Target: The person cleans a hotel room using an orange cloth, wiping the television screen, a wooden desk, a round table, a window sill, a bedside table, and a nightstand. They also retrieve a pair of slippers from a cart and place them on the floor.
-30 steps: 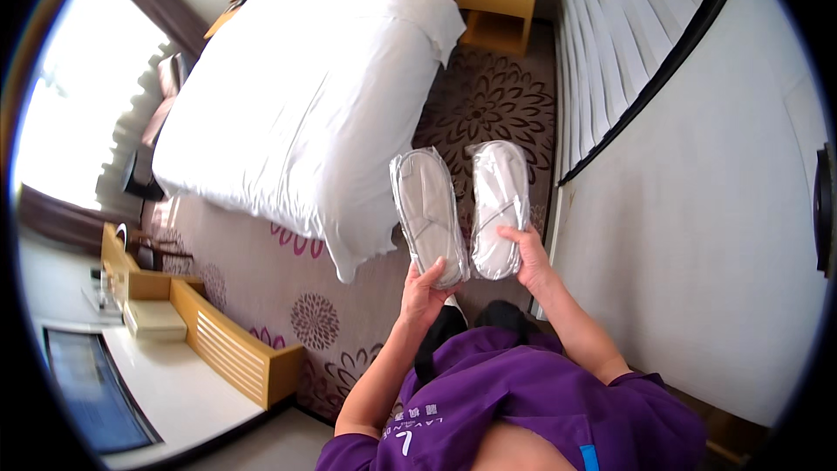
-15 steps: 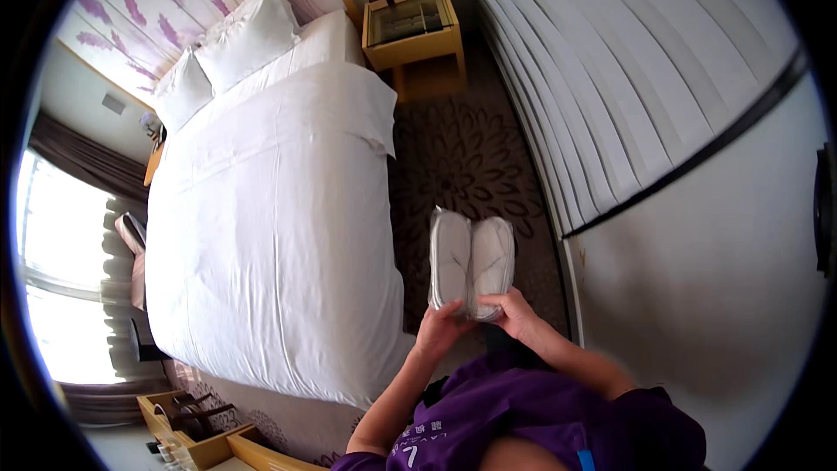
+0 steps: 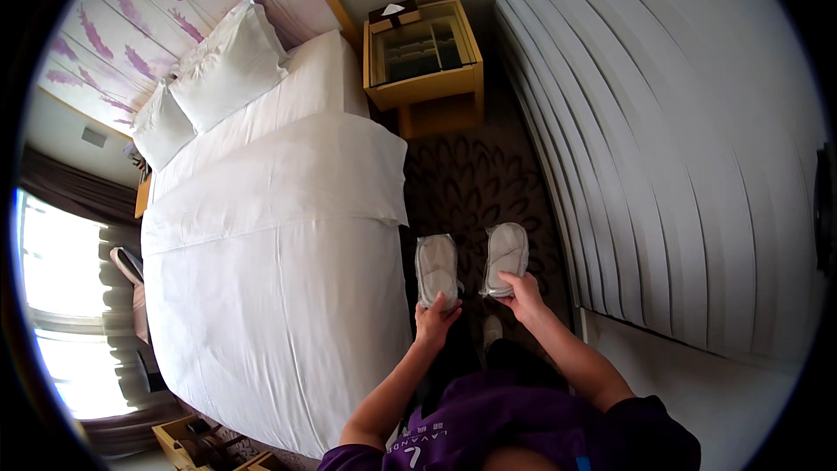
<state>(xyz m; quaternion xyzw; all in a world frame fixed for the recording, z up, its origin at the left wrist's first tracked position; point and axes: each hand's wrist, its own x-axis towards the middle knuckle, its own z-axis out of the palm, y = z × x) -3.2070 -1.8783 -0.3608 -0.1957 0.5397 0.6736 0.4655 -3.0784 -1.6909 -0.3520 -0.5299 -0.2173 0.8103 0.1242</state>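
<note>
Each of my hands holds one pale grey slipper wrapped in clear plastic. My left hand (image 3: 434, 320) grips the heel end of the left slipper (image 3: 436, 267), close to the bed's right edge. In my right hand (image 3: 521, 295) is the right slipper (image 3: 506, 256), held slightly higher and apart from the other. Both slippers point away from me above the dark patterned carpet (image 3: 475, 183). My purple sleeves show at the bottom of the view.
A bed with white linen (image 3: 275, 270) and two pillows (image 3: 205, 87) fills the left. A yellow wooden bedside table (image 3: 425, 85) stands ahead. A ribbed white wall (image 3: 663, 139) runs along the right. A bright window (image 3: 52, 296) lies far left.
The view has swung toward the head of the bed and the bedside table. The two slippers, held side by side touching before, are now held apart.
</note>
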